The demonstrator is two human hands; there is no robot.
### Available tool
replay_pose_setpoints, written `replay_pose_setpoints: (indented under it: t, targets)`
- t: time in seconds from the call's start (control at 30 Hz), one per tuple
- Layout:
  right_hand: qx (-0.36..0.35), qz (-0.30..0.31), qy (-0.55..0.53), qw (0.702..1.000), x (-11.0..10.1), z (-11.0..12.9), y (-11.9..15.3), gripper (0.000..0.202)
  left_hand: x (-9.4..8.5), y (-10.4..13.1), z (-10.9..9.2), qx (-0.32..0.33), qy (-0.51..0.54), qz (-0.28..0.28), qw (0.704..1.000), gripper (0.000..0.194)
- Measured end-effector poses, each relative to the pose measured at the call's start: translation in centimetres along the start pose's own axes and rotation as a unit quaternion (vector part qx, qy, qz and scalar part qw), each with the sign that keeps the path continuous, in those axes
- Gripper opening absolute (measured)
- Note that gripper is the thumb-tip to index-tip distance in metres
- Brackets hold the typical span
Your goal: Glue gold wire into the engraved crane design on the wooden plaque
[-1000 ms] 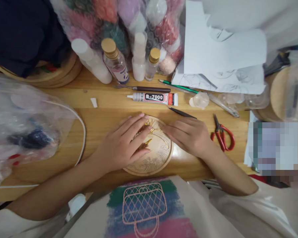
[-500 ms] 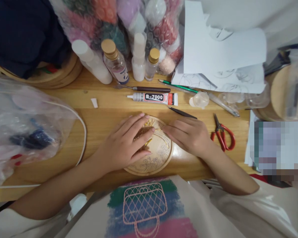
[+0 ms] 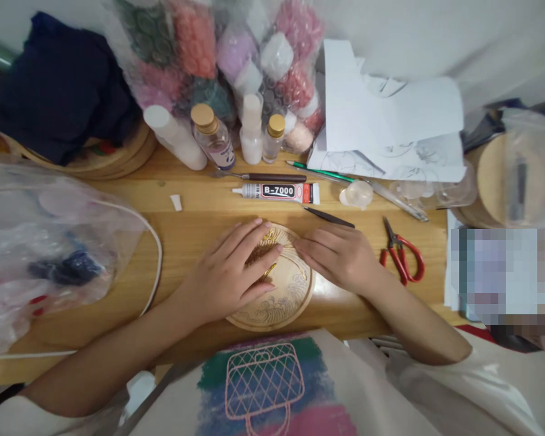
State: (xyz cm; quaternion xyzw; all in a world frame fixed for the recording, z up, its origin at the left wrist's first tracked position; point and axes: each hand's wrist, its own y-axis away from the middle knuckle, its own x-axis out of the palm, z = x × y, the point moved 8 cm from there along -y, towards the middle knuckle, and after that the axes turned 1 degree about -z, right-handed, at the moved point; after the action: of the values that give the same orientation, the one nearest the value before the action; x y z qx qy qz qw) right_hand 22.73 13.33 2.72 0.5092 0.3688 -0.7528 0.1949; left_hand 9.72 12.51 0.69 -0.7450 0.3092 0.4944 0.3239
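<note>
A round wooden board (image 3: 281, 309) lies on the table, with wave lines drawn on its lower part and gold wire (image 3: 269, 270) shaped on its upper part. My left hand (image 3: 236, 266) rests flat over the board's left side, fingers spread, covering part of the gold design. At the board's upper right edge, my right hand (image 3: 338, 257) has its fingers pinched together. What sits between those fingertips is too small and hidden to make out. A thin gold strand runs on the board just below them.
Behind the board lie black tweezers (image 3: 329, 216), a B-7000 glue tube (image 3: 277, 192) and a dark-handled tool (image 3: 272, 177). Red-handled pliers (image 3: 402, 254) are to the right. Bottles (image 3: 213, 136) and papers (image 3: 390, 121) stand farther back; a plastic bag (image 3: 63, 242) and white cord (image 3: 157, 260) are left.
The view has tipped upward, so everything sits slightly lower in the picture. Both hands keep nearly the same place on the board, the right still pinching at its edge.
</note>
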Motion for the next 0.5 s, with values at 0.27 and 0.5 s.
replay_pose_setpoints:
  t: [0.27,0.5]
  targets:
    - [0.001,0.004,0.014,1.0,0.07,0.02,0.04,0.018,0.05,0.02,0.04,-0.003,0.008,-0.007,1.0,0.043]
    - [-0.001,-0.012,0.002,1.0,-0.05,0.14,0.03,0.015,0.12,0.04,0.19,-0.009,0.02,-0.006,1.0,0.045]
